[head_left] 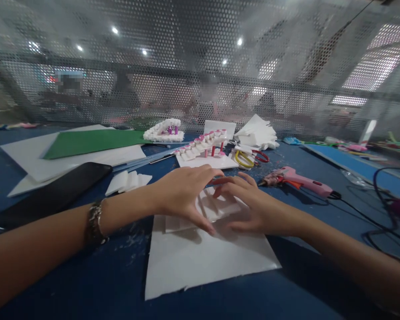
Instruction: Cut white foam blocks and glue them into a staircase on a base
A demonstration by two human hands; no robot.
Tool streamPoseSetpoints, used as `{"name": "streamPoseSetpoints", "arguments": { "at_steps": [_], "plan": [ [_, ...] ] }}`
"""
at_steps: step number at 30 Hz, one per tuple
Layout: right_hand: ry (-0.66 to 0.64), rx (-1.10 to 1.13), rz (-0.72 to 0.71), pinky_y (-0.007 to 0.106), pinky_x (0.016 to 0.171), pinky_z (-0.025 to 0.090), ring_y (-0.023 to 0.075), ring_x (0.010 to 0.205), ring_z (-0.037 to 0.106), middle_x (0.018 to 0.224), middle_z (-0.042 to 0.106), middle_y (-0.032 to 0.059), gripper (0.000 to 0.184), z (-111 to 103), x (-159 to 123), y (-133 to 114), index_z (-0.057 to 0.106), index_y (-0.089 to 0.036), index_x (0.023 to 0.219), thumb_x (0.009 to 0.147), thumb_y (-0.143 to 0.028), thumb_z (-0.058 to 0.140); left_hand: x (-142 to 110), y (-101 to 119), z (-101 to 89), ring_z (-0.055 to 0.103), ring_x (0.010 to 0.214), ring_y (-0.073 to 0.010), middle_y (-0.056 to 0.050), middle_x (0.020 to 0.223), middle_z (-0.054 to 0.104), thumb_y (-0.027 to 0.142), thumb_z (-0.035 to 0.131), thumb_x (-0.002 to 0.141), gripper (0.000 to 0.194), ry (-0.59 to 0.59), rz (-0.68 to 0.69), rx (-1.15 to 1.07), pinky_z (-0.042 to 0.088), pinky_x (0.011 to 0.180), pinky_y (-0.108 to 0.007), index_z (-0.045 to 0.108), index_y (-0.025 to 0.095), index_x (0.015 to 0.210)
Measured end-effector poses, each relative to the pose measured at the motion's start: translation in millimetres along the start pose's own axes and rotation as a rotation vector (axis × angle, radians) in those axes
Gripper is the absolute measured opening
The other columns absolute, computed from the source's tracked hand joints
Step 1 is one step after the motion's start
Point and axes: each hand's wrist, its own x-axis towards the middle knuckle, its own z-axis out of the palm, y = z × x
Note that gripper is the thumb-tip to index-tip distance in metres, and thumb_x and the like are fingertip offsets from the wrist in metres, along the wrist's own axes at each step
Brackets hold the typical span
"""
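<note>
A small white piece with stepped ridges point(216, 206), looking like a model stair of foam board, lies on a white sheet point(206, 266) in front of me. My left hand point(180, 193) curves around its left side, thumb at the front and fingers behind. From the right, my right hand point(250, 204) closes over it with bent fingers on its upper edge and the thumb lower down. Both hands' fingertips meet near the back, partly hiding the piece. Just beyond stands a finished-looking white model stair point(200, 149) with pink round tops and red posts.
A pink hot glue gun point(300, 180) lies at right, its cord trailing. Scissors point(245, 159) with yellow and red handles lie behind. At left are a black phone-like slab point(53, 191), green sheet point(93, 142), clear glue sticks point(146, 160) and white strips point(128, 181). A perforated metal screen point(186, 58) rises behind.
</note>
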Motion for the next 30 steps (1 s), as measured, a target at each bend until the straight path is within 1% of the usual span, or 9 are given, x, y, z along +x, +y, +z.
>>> {"name": "streamPoseSetpoints", "arguments": {
  "at_steps": [5, 7, 10, 12, 14, 17, 23, 26, 30],
  "plan": [
    [-0.01, 0.002, 0.016, 0.056, 0.101, 0.004, 0.0264, 0.117, 0.037, 0.122, 0.045, 0.0107, 0.048, -2, -1, -1, 0.046, -0.022, 0.109, 0.069, -0.043, 0.059, -1, 1, -4.1, 0.051, 0.065, -0.0164, -0.004, 0.081, 0.057, 0.064, 0.066, 0.05, 0.072, 0.121, 0.133, 0.029, 0.036, 0.061, -0.027, 0.048, 0.011, 0.096],
    [-0.006, 0.008, 0.016, 0.056, 0.1, 0.007, 0.0279, 0.118, 0.035, 0.126, 0.042, 0.0124, 0.057, -4, -3, 0, 0.042, -0.021, 0.116, 0.068, -0.047, 0.059, 0, 0, -10.3, 0.048, 0.06, -0.0135, -0.001, 0.072, 0.055, 0.059, 0.061, 0.062, 0.053, 0.184, 0.187, -0.03, 0.035, 0.058, -0.025, 0.05, 0.013, 0.087],
    [0.076, 0.011, -0.02, 0.052, 0.101, 0.013, 0.0278, 0.124, 0.028, 0.131, 0.036, 0.0132, 0.07, -5, -7, 4, 0.031, -0.021, 0.125, 0.069, -0.053, 0.056, -1, -3, -22.7, 0.047, 0.059, -0.0107, 0.001, 0.066, 0.053, 0.034, 0.048, 0.083, 0.02, 0.25, 0.176, -0.117, 0.035, 0.058, -0.021, 0.053, 0.015, 0.076],
    [0.149, 0.016, -0.035, 0.05, 0.102, 0.017, 0.027, 0.126, 0.025, 0.133, 0.033, 0.0129, 0.069, -6, -10, 8, 0.028, -0.022, 0.126, 0.071, -0.054, 0.054, -2, -5, -30.4, 0.047, 0.057, -0.0098, 0.002, 0.063, 0.054, 0.027, 0.046, 0.085, 0.019, 0.295, 0.121, -0.144, 0.035, 0.056, -0.02, 0.054, 0.016, 0.071],
    [0.201, 0.025, -0.035, 0.048, 0.101, 0.02, 0.0268, 0.126, 0.026, 0.133, 0.033, 0.0126, 0.065, -6, -13, 11, 0.029, -0.022, 0.125, 0.073, -0.054, 0.052, -3, -9, -35.9, 0.047, 0.054, -0.0093, 0.002, 0.06, 0.056, 0.03, 0.049, 0.084, 0.023, 0.314, 0.091, -0.139, 0.034, 0.053, -0.019, 0.055, 0.017, 0.066],
    [0.226, 0.024, -0.031, 0.046, 0.1, 0.023, 0.0269, 0.124, 0.029, 0.131, 0.036, 0.0119, 0.061, -6, -16, 14, 0.032, -0.022, 0.123, 0.074, -0.053, 0.051, -5, -13, -40.2, 0.045, 0.049, -0.0088, 0.003, 0.054, 0.055, 0.037, 0.047, 0.084, 0.03, 0.284, 0.092, -0.072, 0.031, 0.05, -0.019, 0.058, 0.017, 0.064],
    [0.231, 0.003, -0.038, 0.045, 0.1, 0.025, 0.0262, 0.123, 0.03, 0.129, 0.037, 0.012, 0.057, -5, -17, 14, 0.033, -0.022, 0.122, 0.076, -0.051, 0.049, -4, -17, -43.3, 0.044, 0.044, -0.0091, 0.002, 0.043, 0.049, 0.034, 0.034, 0.089, 0.045, 0.074, 0.073, 0.044, 0.028, 0.049, -0.021, 0.053, 0.015, 0.053],
    [0.22, 0.004, -0.029, 0.043, 0.099, 0.026, 0.0257, 0.122, 0.03, 0.129, 0.037, 0.0114, 0.055, -5, -17, 14, 0.033, -0.021, 0.122, 0.077, -0.05, 0.048, -3, -18, -46.8, 0.047, 0.048, -0.0086, 0.002, 0.052, 0.053, 0.028, 0.035, 0.089, 0.036, 0.072, 0.062, 0.002, 0.03, 0.05, -0.019, 0.055, 0.014, 0.062],
    [0.219, 0.004, -0.027, 0.043, 0.099, 0.026, 0.0253, 0.12, 0.032, 0.127, 0.039, 0.0112, 0.054, -5, -19, 14, 0.035, -0.021, 0.121, 0.077, -0.049, 0.049, -4, -13, -53.3, 0.053, 0.058, -0.0078, 0.001, 0.065, 0.06, 0.025, 0.048, 0.084, 0.018, 0.093, 0.092, -0.143, 0.035, 0.054, -0.015, 0.057, 0.015, 0.071]
  ]
}}
